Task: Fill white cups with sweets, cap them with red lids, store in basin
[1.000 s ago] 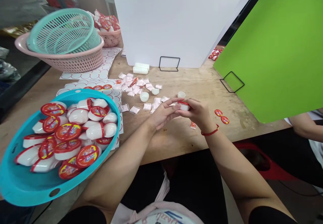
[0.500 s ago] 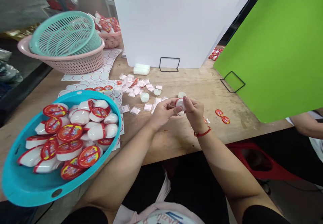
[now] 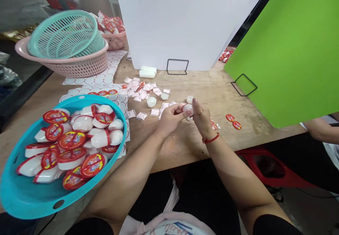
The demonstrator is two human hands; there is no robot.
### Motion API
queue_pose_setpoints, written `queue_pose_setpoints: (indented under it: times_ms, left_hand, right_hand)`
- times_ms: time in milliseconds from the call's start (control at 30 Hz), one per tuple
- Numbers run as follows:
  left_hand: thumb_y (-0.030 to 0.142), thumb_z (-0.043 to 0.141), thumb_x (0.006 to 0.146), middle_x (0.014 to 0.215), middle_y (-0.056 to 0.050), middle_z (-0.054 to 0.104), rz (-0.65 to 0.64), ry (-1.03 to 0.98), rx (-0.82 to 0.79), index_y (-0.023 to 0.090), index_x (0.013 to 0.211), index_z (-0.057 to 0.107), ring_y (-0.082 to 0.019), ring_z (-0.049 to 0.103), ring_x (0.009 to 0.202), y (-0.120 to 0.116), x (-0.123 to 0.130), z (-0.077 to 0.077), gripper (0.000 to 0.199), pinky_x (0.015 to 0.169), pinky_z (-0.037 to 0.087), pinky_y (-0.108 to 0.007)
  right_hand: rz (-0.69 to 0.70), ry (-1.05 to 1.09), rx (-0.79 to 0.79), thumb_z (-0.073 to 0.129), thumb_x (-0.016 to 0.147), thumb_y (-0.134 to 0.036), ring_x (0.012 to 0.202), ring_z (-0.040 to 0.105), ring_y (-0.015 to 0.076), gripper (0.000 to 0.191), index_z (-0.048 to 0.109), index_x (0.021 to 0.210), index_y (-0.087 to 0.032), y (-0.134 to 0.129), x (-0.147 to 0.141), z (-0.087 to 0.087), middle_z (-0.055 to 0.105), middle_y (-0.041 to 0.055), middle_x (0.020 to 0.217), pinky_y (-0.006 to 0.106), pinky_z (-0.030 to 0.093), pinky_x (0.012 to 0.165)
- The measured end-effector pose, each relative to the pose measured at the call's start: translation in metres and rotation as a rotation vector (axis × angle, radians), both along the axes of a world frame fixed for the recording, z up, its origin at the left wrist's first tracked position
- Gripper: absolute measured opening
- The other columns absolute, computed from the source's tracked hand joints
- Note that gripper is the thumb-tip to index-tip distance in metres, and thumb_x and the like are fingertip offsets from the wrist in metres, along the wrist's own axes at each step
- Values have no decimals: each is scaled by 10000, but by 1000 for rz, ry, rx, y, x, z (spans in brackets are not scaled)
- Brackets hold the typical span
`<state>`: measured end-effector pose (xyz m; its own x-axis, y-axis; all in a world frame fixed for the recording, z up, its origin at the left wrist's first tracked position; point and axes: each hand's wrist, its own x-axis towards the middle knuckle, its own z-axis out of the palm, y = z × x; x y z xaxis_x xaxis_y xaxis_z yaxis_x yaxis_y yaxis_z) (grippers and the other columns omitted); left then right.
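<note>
Between my two hands is a small white plastic cup (image 3: pixel 188 108) with a red edge. My left hand (image 3: pixel 172 116) grips it from the left, thumb and fingers pinched on its side. My right hand (image 3: pixel 201 119) closes on its right side, thumb pointing up; a red cord bracelet is on that wrist. Just behind the hands stands another small clear cup (image 3: pixel 190 99). Left of them sit a cup (image 3: pixel 152 101) and a tilted cup (image 3: pixel 164 96), by a scatter of small pink-white sachets (image 3: pixel 141 93). An orange-red packet (image 3: pixel 214 124) lies beside my right wrist.
A blue basin (image 3: pixel 9 192) of red-lidded white containers stands at left. Behind it, a green basket (image 3: pixel 63 33) rests in a pink basket (image 3: pixel 79 69). A white panel (image 3: pixel 172 23) and green panel (image 3: pixel 286 58) stand upright. Two round red stickers (image 3: pixel 233 121) lie right. A co-worker's arm (image 3: pixel 321 130) shows.
The cup has turned slightly in my fingers, showing more of its rounded end. My right hand has shifted a little left and down, uncovering more of the orange-red packet.
</note>
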<state>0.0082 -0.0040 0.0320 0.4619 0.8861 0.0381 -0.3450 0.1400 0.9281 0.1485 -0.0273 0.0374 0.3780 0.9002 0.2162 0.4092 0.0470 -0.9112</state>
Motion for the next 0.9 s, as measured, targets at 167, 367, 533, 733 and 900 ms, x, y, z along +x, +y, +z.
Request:
queue_pose_setpoints:
  times_ms: [167, 367, 533, 733, 900]
  left_hand:
    - [440, 898, 675, 732, -8, 697, -97, -230, -435, 146, 852, 734, -58, 568, 592, 4, 1, -3, 380, 570, 475, -176]
    - [532, 809, 781, 724, -9, 695, -64, -332, -496, 165, 904, 704, -73, 601, 595, 7, 2, -7, 401, 582, 503, -194]
    - [655, 742, 781, 801, -29, 705, 8, -335, -324, 195, 936, 686, -120, 618, 667, 8, 2, -11, 489, 589, 459, -248]
    - [831, 654, 704, 837, -69, 682, 132, -304, -61, 193, 906, 656, -208, 653, 809, 8, -9, -10, 669, 659, 488, -315]
    - [928, 478, 722, 1132, -112, 625, 522, -147, 123, 219, 1021, 600, -270, 571, 1161, 12, -26, -11, 780, 967, 502, -372]
  right_hand:
    - [101, 202, -112, 375, 875, -868, 339, 351, 93, 765, 443, 474, -219, 4, -2, 13, 383, -17, 370, 254, 279, 356]
    - [255, 289, -84, 727, 760, -712, 536, 557, 114, 530, 600, 874, -210, 2, -4, 22, 604, -21, 685, 222, 440, 432]
    - [307, 53, 79, 864, 714, -488, 713, 624, 125, 524, 623, 1105, -235, 5, -15, 22, 691, 24, 1012, 246, 526, 583]
    - [348, -153, 271, 703, 905, -404, 885, 683, 199, 200, 705, 1025, -244, 12, -42, 41, 720, 44, 980, 358, 590, 791]
    - [517, -244, 384, 712, 902, -280, 934, 685, 212, 142, 737, 1036, -240, 25, -95, 65, 750, 39, 1010, 381, 560, 886]
